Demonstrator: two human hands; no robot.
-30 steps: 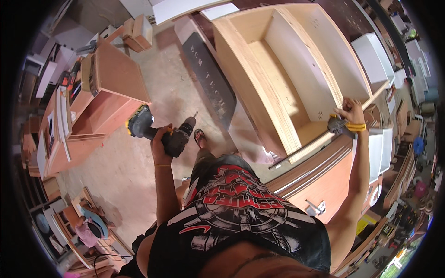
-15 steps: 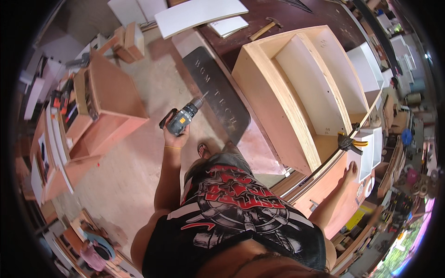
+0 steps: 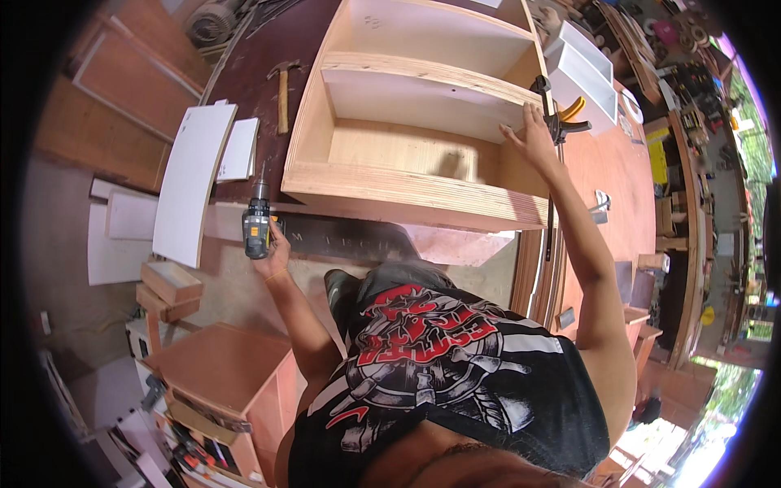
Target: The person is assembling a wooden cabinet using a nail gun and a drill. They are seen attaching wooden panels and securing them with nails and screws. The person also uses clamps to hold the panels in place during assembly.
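Note:
My left hand (image 3: 275, 250) is wrapped around a cordless drill (image 3: 257, 230), its bit pointing away from me, beside the near left corner of a plywood cabinet (image 3: 407, 192). The cabinet lies with its open compartments facing up on a dark table. My right hand (image 3: 534, 145) is over the cabinet's right side, thumb and fingers apart and nothing seen in it. Right beside those fingers is a black bar clamp (image 3: 556, 127) with yellow on its handle, at the cabinet's right edge; whether they touch it I cannot tell.
Left of the cabinet lie a claw hammer (image 3: 283, 99), a long white panel (image 3: 189, 183) and a smaller white panel (image 3: 238, 150). White open boxes (image 3: 587, 75) sit on a brown bench (image 3: 606, 167) to the right. A reddish wooden cabinet (image 3: 220, 362) stands at lower left.
The view has turned toward the cabinet. My left hand has brought the drill beside the cabinet's near left corner. My right hand has moved from below the clamp to beside it, over the cabinet.

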